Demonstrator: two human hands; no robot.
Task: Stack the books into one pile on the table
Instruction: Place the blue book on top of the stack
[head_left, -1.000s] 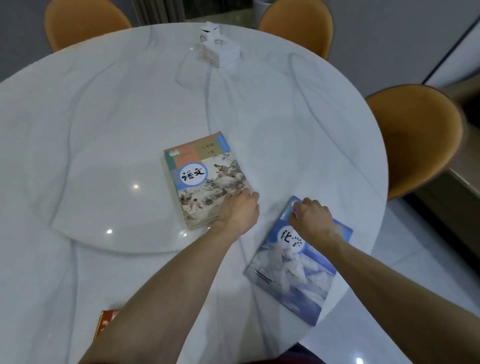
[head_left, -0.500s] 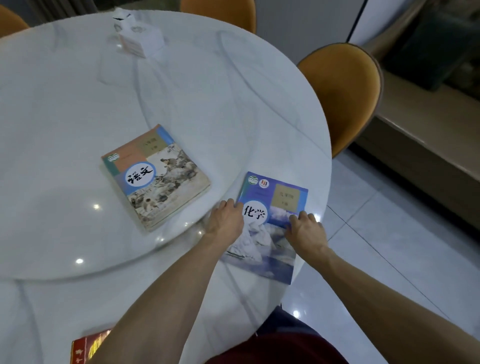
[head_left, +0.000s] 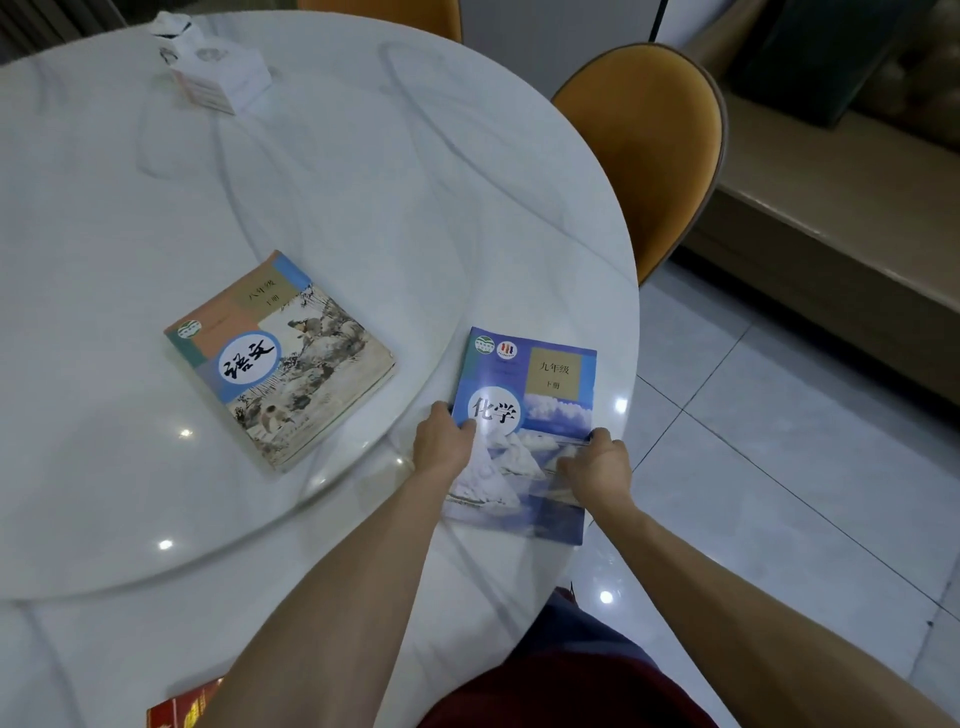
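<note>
A blue chemistry book (head_left: 540, 395) lies near the right edge of the round white marble table (head_left: 363, 182). My left hand (head_left: 444, 441) grips its left edge, thumb on the cover. My right hand (head_left: 597, 467) grips its right edge. A second book with a painted scene on its cover (head_left: 291, 358) lies flat on the glass turntable (head_left: 130, 493), to the left and apart from both hands. The corner of a red book (head_left: 182, 709) shows at the bottom edge, partly hidden by my left forearm.
A white tissue box (head_left: 218, 73) stands at the far side of the table. Orange chairs (head_left: 649, 145) stand around the table at the right and back. A low wooden bench (head_left: 831, 234) runs along the right, over pale floor tiles.
My left hand left the painted-cover book and came over to the blue book's left edge. My right hand slid to its right edge, and the blue book has turned square to me.
</note>
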